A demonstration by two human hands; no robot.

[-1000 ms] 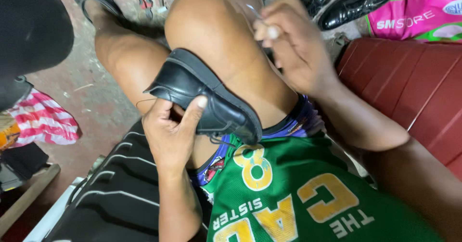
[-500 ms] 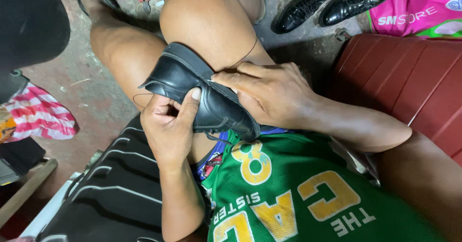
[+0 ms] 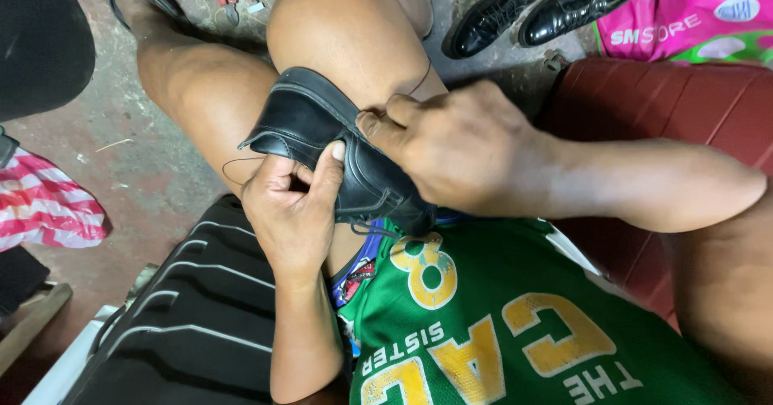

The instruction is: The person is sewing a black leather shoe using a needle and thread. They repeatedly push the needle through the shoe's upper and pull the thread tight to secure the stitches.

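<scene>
Against the knee, black shoe (image 3: 322, 135), left hand (image 3: 291, 212) gripping beneath, right hand (image 3: 459, 147) seemingly pinching its edge

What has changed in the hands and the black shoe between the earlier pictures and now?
The right hand, raised near the knee a second ago, came down onto the black shoe and now pinches at its upper edge by the left thumb. The left hand kept its grip on the shoe, which stayed against the thigh. The pair of black shoes on the floor did not move.

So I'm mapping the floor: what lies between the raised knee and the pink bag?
In the head view, two glossy black dress shoes lie on the concrete between the knee and the pink bag.
</scene>
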